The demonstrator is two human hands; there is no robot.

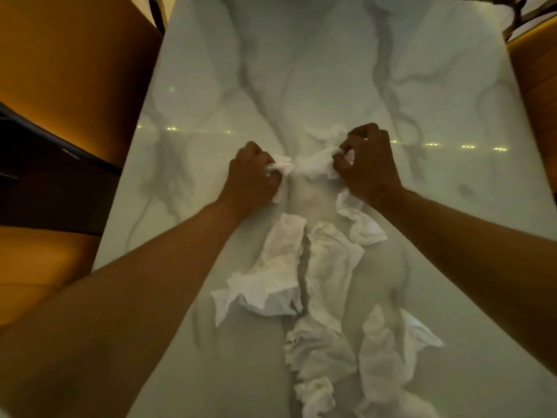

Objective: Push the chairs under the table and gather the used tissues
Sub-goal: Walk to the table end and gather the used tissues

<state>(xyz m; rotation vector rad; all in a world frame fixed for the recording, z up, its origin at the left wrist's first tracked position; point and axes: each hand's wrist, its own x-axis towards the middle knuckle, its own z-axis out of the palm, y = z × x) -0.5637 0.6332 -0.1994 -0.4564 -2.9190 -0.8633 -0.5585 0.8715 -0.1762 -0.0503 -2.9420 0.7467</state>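
Several crumpled white tissues (313, 267) lie in a loose trail down the middle of the white marble table (211, 101), from its centre to the near edge. My left hand (251, 178) grips a tissue (280, 168) with curled fingers. My right hand (367, 164) pinches another crumpled tissue (319, 164) just beside it; more tissue (331, 132) shows behind its knuckles. The two hands sit close together at the far end of the trail. An orange chair (69, 70) stands against the table's left side.
A second orange chair (539, 86) shows at the table's right edge. A dark band (45, 182) crosses the left chair. Dark branch-like shapes (509, 13) lie at the far right corner. Ceiling lights reflect in the glossy tabletop.
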